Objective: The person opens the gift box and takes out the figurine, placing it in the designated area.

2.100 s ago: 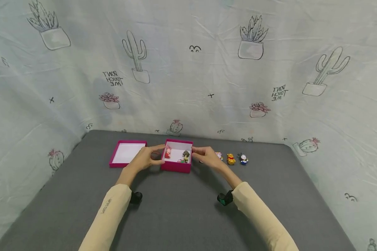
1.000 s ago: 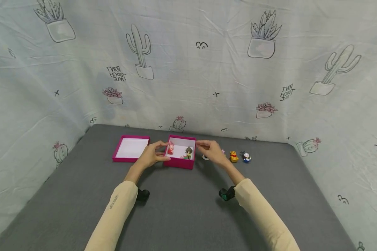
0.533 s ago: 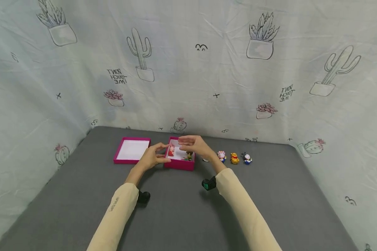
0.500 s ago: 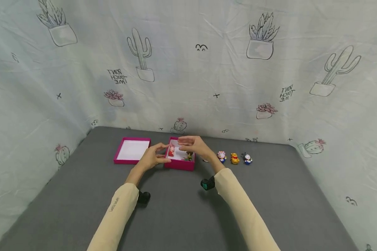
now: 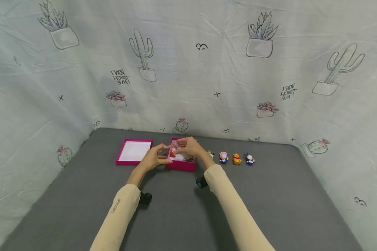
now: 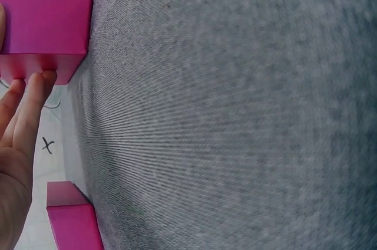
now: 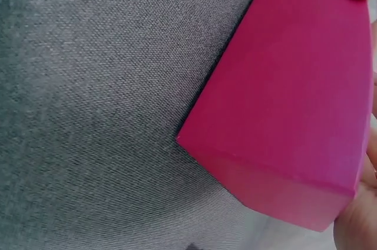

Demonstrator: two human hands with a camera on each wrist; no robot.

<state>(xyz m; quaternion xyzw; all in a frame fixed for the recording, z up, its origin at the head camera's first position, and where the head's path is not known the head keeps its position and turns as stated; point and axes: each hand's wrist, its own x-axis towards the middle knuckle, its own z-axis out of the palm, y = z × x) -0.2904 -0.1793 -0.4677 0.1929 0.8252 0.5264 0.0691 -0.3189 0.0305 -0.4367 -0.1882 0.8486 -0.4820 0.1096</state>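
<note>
Now, left hand (image 5: 150,158): being clamped on the left end of the pink box (image 5: 180,166), the thumb being laid on the front wall and the fingertips being pressed to the left side wall, as is being shown by the wrist views.
Right hand (image 5: 191,146): being held over the interior of the box, thumb and fingers being spread apart; whether anything is being touched by it cannot be told.
Pink box: being supported by the bench (image 5: 176,216), its white inside being turned upward and partly being covered by the right hand.
Red-dressed figure (image 5: 172,153): being contained in the left part of the box, just beside the right thumb.
Darker figure (image 5: 189,159): being contained near the front right corner of the box, partly being hidden under the right hand.
Shallow pink tray (image 5: 133,151): being set on the bench to the left of the box, its right edge partly being covered by the left hand.
Figure row: being lined up to the right of the box are a partly hidden figure (image 5: 211,155), a pink-headed figure (image 5: 223,157), a yellow bear (image 5: 236,159) and a black-and-white figure (image 5: 249,159).
Backdrop (image 5: 188,76): being formed by pale cloth printed with cacti.
</note>
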